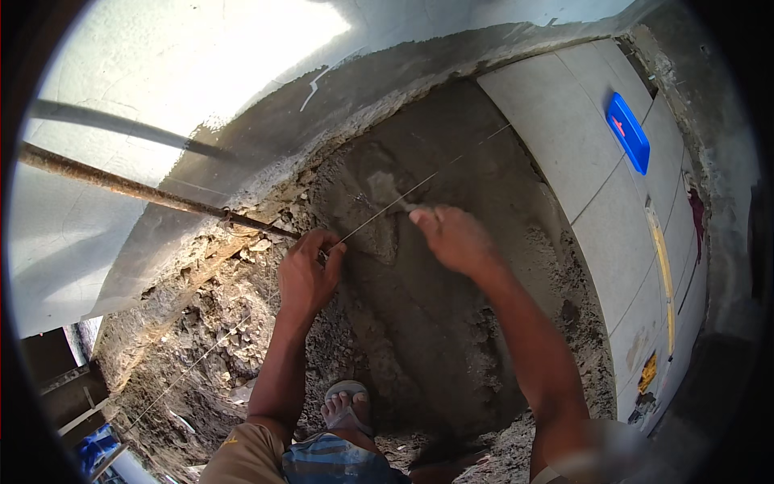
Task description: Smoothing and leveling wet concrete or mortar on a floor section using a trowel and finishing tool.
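Observation:
My right hand (455,239) is closed round the handle of a trowel (385,189), its blade lying on the wet grey mortar (451,323) and smeared with it. A thin string (427,179) crosses over the mortar from the tiled edge toward the lower left. My left hand (310,270) pinches this string beside the end of a rusty metal rod (153,189). Whether the left fingers also touch the rod cannot be made out.
Large pale tiles (556,121) border the mortar on the right, carrying a blue tray (629,133) and a long yellow strip (661,274). A partly plastered wall (266,121) rises at the left above broken rubble (218,339). My sandalled foot (347,407) stands at the mortar's near edge.

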A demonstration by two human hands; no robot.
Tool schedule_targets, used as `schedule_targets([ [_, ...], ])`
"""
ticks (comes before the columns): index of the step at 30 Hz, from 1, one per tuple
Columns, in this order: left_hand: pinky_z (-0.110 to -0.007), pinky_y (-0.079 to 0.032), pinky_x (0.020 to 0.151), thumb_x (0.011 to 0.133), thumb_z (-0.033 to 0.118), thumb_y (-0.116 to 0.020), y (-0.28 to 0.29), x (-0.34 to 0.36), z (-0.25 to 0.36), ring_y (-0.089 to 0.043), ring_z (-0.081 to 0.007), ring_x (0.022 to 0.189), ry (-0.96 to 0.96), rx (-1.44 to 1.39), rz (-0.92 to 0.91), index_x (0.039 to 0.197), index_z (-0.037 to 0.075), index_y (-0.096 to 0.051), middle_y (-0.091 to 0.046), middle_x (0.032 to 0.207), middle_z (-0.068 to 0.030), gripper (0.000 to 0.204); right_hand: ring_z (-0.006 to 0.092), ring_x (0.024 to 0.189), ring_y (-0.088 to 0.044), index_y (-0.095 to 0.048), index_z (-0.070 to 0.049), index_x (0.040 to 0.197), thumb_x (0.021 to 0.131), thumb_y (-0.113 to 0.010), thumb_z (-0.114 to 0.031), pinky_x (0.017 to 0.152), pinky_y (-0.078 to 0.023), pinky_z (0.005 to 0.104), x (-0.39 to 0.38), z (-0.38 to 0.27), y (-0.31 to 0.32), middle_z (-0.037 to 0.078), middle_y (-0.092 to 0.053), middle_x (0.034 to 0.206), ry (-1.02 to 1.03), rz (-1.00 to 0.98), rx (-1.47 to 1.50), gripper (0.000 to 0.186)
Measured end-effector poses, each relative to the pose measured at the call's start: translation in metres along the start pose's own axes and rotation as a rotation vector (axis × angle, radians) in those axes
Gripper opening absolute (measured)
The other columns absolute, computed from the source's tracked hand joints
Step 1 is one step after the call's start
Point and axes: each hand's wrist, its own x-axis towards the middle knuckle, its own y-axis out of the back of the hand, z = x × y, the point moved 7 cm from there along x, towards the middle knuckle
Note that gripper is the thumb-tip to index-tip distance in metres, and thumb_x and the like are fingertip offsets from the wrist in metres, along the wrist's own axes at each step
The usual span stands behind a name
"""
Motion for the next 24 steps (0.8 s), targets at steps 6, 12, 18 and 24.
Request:
schedule_targets([
  [6,-0.041,-0.055,0.068,0.090,0.021,-0.072,-0.002,-0.001,-0.002,-0.071,-0.0308,0.076,0.027,-0.017,-0.006,0.096,0.007,-0.071,-0.073,0.089,-0.0133,0.015,0.0480,0.099,-0.069,-0.066,0.000,0.109,0.106,-0.046,-0.054,0.088,-0.053,0.0575,-0.022,0.024,0.010,0.030,-0.071,0.098,-0.126,0.002,-0.300,0.058],
  [12,-0.044,-0.056,0.069,0.091,0.021,-0.072,-0.001,-0.005,-0.005,-0.072,-0.0345,0.079,0.067,0.014,-0.028,0.096,0.010,-0.070,-0.074,0.093,-0.0131,0.013,0.0499,0.088,-0.069,-0.067,0.000,0.094,0.105,-0.047,-0.053,0.077,-0.054,0.0571,-0.046,0.099,0.061,0.027,-0.071,0.086,-0.514,0.004,0.163,0.058],
  [18,-0.043,-0.055,0.067,0.091,0.020,-0.072,-0.009,-0.003,-0.001,-0.071,-0.0334,0.075,-0.059,-0.019,-0.026,0.096,0.008,-0.070,-0.073,0.089,-0.0113,0.013,0.0493,0.084,-0.069,-0.064,0.000,0.098,0.105,-0.048,-0.054,0.073,-0.054,0.0574,-0.132,0.090,0.028,0.027,-0.070,0.083,-0.137,-0.092,-0.306,0.057],
  [24,-0.039,-0.055,0.066,0.091,0.016,-0.073,-0.006,-0.005,-0.005,-0.071,-0.0282,0.072,-0.029,-0.024,-0.011,0.097,0.005,-0.071,-0.073,0.086,-0.0124,0.013,0.0504,0.091,-0.068,-0.064,0.001,0.106,0.106,-0.046,-0.054,0.079,-0.054,0.0578,-0.123,0.123,0.067,0.028,-0.071,0.090,-0.342,0.148,-0.296,0.058],
])
